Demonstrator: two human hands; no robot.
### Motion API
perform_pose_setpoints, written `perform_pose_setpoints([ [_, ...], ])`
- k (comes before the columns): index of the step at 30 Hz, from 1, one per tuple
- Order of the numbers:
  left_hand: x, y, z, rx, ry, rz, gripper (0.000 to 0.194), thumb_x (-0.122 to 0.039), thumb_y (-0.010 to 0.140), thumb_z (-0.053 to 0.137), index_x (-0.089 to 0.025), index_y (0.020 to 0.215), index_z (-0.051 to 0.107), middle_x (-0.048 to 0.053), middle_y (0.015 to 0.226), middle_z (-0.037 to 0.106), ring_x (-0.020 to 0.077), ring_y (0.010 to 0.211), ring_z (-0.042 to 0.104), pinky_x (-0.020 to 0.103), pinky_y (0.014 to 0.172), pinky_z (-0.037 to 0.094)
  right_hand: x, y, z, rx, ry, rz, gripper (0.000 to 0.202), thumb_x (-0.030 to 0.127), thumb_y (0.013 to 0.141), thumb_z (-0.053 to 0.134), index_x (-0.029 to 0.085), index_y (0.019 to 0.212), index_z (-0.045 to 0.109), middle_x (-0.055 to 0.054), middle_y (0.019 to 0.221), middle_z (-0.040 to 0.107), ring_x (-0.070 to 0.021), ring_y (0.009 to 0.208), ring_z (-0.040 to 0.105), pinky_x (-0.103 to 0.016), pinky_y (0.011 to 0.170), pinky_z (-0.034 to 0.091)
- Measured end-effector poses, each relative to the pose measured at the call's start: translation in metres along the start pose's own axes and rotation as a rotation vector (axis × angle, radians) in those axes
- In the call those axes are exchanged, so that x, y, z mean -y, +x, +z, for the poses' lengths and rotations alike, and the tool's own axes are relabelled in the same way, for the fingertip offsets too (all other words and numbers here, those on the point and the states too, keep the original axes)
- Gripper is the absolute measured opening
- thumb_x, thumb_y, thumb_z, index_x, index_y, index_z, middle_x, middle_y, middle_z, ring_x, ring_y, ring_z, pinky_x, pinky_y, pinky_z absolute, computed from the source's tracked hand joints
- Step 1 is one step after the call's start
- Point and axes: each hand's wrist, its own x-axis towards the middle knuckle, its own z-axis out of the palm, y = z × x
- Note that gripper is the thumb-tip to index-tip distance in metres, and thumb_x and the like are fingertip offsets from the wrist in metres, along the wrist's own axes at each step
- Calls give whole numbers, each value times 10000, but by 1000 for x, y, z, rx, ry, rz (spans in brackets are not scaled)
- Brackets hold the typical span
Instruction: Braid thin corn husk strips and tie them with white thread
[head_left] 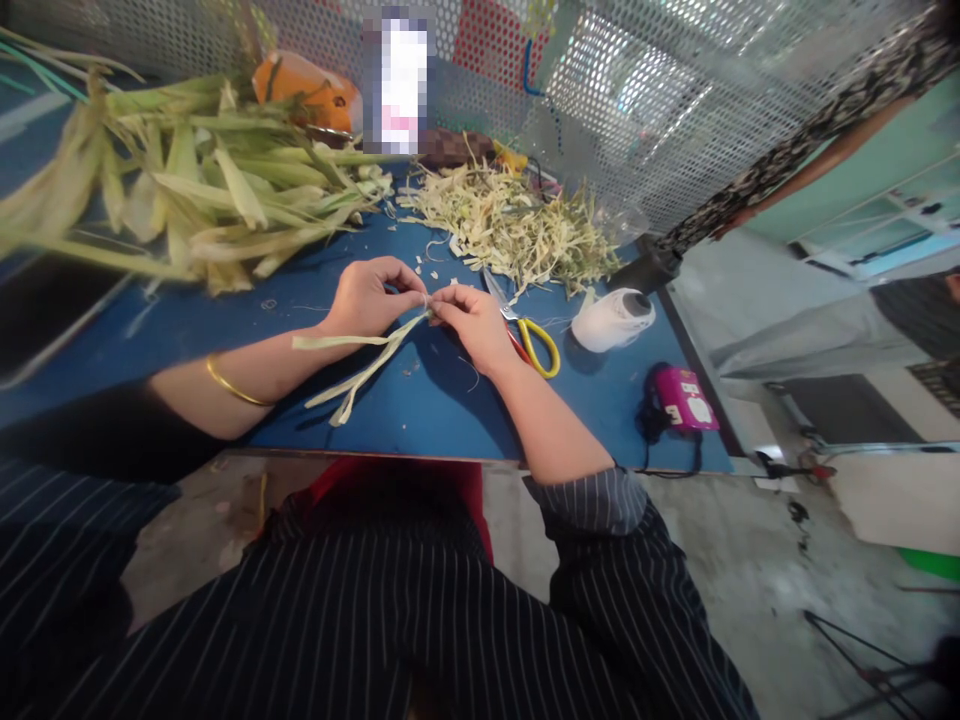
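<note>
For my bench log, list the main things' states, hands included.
Strips: end pinched, tails loose
Left hand: pinching at strips' end
Right hand: pinching at strips' end
Scissors: lying unheld; blade gap unclear
Thread: wound, unheld
Husks: piled loosely
Scraps: heaped loosely
Pink box: set down
Bangle: worn

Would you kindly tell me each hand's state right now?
Left hand: pinched closed beside the pale strips; its exact hold cannot be told.
Right hand: closed, holding the pale strips by one end.
</note>
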Motion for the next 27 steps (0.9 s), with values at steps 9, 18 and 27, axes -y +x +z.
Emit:
perform_pose_setpoints([
  [9,0,1,-1,-8,-17,5,103,-258,705,701,-162,728,729,43,760,725,151,664,607,273,653,474,3,0,-2,-5,-32,-36,66,231,784,581,183,774,625,28,709,601,-104,685,569,-261,721,453],
  [18,-4,0,0,-22,-61,-43,121,-260,678,714,-152,730,727,42,740,709,136,643,596,254,609,461,3,0,-1,-10,16,30,133,324,806,611,192,819,597,20,752,620,-102,697,588,-262,736,477],
  [27,-1,-1,0,-21,-49,-24,90,-227,685,706,-146,721,722,50,732,715,145,634,603,262,591,459,1,0,0,-23,-32,-14,114,285,785,637,177,788,675,29,671,619,-102,646,578,-266,698,460],
])
